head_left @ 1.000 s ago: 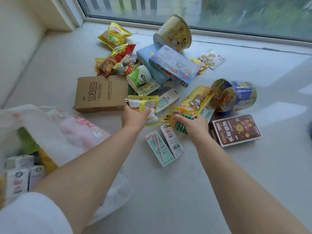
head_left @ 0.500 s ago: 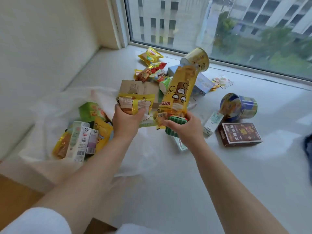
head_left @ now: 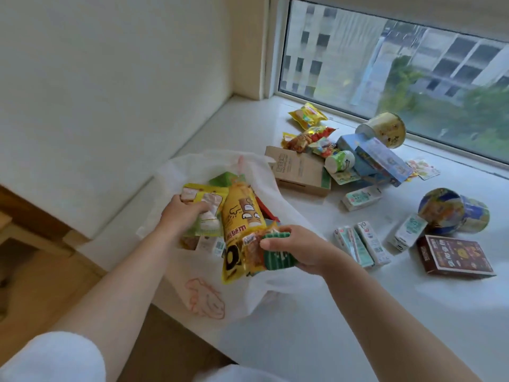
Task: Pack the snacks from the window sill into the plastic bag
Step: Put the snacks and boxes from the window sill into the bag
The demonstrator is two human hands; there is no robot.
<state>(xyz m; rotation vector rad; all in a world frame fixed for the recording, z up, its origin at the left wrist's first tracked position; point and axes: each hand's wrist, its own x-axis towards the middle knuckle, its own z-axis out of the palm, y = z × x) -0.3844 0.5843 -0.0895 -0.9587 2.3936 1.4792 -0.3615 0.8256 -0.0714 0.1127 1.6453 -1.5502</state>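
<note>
**Both hands full over the open bag**

Head view: the white plastic bag (head_left: 256,172) lies open at the near left end of the window sill (head_left: 413,312), with a green packet and some small cartons already inside. The left hand (head_left: 180,213) is over the bag's mouth, its fingers curled round a yellow-edged packet (head_left: 205,198) with a clear window. The right hand (head_left: 300,250) is just beside it, gripping a long yellow snack bag (head_left: 239,219) with a cartoon face together with a green striped packet (head_left: 278,253); a small orange wrapper seems to be pinched between them, though blur makes that hard to confirm.

The rest of the snacks remain on the sill. A brown cardboard box (head_left: 297,172) lies touching the bag's far edge. Behind it are a blue box (head_left: 377,158), a yellow cup tub (head_left: 384,130) on its side near the window (head_left: 399,64), and several foil packets. To the right lie small drink cartons (head_left: 363,244), a blue-and-yellow tub (head_left: 451,210) tipped over, and a dark red box (head_left: 455,255) lying flat.
</note>
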